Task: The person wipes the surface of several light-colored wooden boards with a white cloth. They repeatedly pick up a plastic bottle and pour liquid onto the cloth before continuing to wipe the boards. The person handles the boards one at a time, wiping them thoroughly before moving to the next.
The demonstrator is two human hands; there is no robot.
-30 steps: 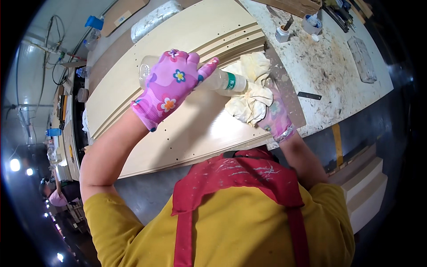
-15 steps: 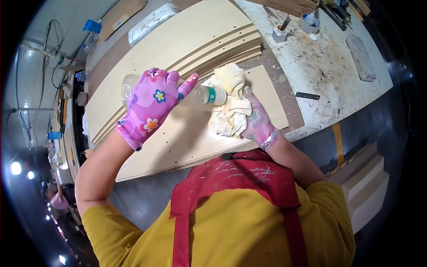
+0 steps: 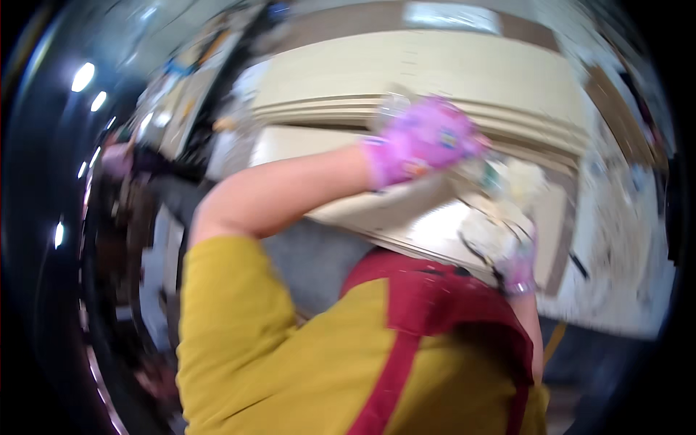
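Note:
In a pink flowered glove, my left hand is wrapped round a clear plastic bottle. The bottle's body pokes out to the left of the glove, and its green-labelled neck end points right, beside a crumpled off-white cloth. My right hand, gloved in pink too, grips the cloth from its right side; its fingers are mostly hidden. Both hands are over pale flat boards, stacked in stepped layers. Motion blurs the picture, so whether the bottle's mouth touches the cloth cannot be made out.
A plastic-wrapped pack lies beyond the boards. To the right, the stained white tabletop bears a small dark strip and a brown cardboard piece. A person in a pink top is far off at the left.
The view has swung left, so the boards and both hands now appear farther right and are blurred. The bottle and cloth remain in my hands.

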